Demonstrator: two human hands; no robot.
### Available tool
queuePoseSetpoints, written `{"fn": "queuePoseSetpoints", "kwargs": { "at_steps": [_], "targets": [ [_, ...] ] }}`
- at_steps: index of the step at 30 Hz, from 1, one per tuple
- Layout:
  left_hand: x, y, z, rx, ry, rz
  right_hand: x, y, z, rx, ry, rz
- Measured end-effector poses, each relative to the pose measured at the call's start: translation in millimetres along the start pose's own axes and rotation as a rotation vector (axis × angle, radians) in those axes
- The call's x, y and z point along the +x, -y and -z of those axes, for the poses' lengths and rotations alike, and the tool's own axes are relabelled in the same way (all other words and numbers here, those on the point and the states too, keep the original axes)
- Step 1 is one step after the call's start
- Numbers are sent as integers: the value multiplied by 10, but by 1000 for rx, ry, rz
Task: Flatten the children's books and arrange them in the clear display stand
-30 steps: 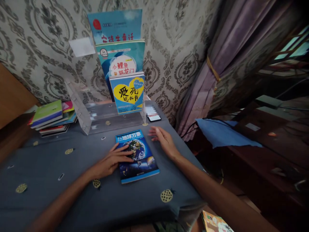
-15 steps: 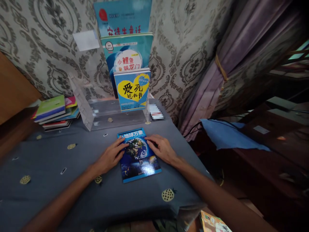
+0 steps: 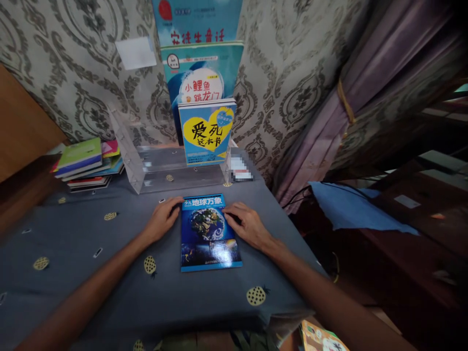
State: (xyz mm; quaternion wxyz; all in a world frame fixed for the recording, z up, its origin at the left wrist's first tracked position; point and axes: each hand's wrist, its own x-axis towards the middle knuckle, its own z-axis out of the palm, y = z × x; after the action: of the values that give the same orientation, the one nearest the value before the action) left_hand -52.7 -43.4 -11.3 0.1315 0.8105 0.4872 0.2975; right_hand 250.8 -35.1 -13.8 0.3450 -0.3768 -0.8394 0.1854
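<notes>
Directly in front of the clear plastic stepped book rack [image 3: 126, 151], toward its right-hand end, a thin rectangular paperback with a glossy dark-blue globe cover [image 3: 206, 229] lies flat, cover up, on the tabletop with a grey-blue pineapple-print cloth [image 3: 109, 263]. Its title end faces the rack.

Left hand [image 3: 164, 218]: located at the left long edge of the paperback, near the corner closest to the rack. The fingers are bent, loosely grouped and part open, with nothing held; whether the fingertips touch the edge cannot be told.

Right hand [image 3: 250, 224]: located at the opposite long edge. The fingers are bent and part open; the fingertips appear to meet the cover's edge without gripping.

Rack loading: a blue paperback with a yellow heart [image 3: 208, 131] stands in front, a larger teal picture book [image 3: 203, 63] behind it, and a tall blue book with red lettering [image 3: 197, 22] at the rear.

Step in hand, as judged: steadying and squaring the paperback to the rack, one hand per side. Adjusting its angle calls for light, equal pressure on both long edges. Any lift calls for fingertips worked beneath those edges first.
</notes>
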Motion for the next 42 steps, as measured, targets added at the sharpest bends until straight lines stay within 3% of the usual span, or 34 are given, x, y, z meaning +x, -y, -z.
{"fn": "queuePoseSetpoints", "kwargs": {
  "at_steps": [8,15,21,27,32,42],
  "targets": [
    [-10,91,-88,187,-59,-101,4,-36,-15,38,7,-14],
    [91,11,-27,286,-10,-121,2,-26,-30,-21,5,15],
    [188,-75,4,288,73,-154,44,37,-35,-221,47,50],
    [170,-91,-6,333,79,-159,222,154,-224,-275,192,159],
    [164,-70,-95,350,90,-202,383,239,-462,-315,283,132],
    [339,-153,-72,359,140,-209,413,239,-550,-314,271,100]
  ]
}}
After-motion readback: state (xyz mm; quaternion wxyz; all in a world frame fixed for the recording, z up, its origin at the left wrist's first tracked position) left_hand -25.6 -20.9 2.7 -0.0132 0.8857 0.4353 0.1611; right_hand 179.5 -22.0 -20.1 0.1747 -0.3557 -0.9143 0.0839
